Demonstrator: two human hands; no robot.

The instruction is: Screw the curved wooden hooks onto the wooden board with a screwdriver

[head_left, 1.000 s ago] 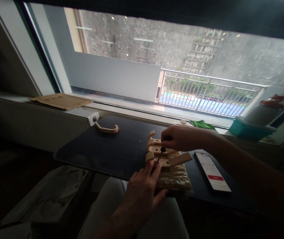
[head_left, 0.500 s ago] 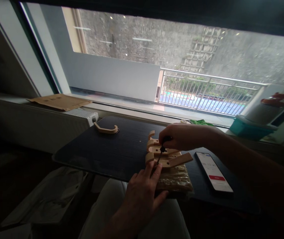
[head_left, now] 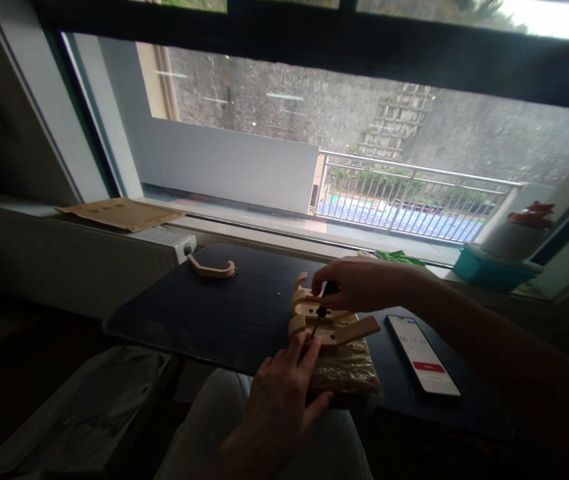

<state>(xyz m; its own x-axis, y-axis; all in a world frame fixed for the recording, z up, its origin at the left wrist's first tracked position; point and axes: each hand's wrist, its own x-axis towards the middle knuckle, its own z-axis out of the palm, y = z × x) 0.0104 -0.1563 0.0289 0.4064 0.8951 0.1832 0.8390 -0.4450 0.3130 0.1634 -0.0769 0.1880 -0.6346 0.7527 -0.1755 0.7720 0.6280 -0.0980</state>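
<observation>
My right hand [head_left: 354,283] is closed around the black handle of a screwdriver [head_left: 321,311], held nearly upright. Its thin shaft runs down to the nearest wooden hook [head_left: 352,332], which has a dark hole in its flat part. At the shaft's lower end, the fingers of my left hand [head_left: 282,383] press on this hook, with the thumb along the front edge of a plastic-wrapped board [head_left: 347,373]. A screw, if any, is hidden by the fingers. Behind lie a second wooden hook [head_left: 306,309] and a third wooden hook [head_left: 301,280], partly covered by my right hand.
Another wooden hook [head_left: 214,271] lies at the back left of the dark table [head_left: 234,313]. A phone [head_left: 423,357] with a lit screen rests right of the board. A radiator [head_left: 164,239], brown envelope [head_left: 122,213] and teal box [head_left: 494,268] stand along the window.
The view has tilted up slightly, so more of the upper window shows. Both hands keep their places at the screwdriver and the nearest hook.
</observation>
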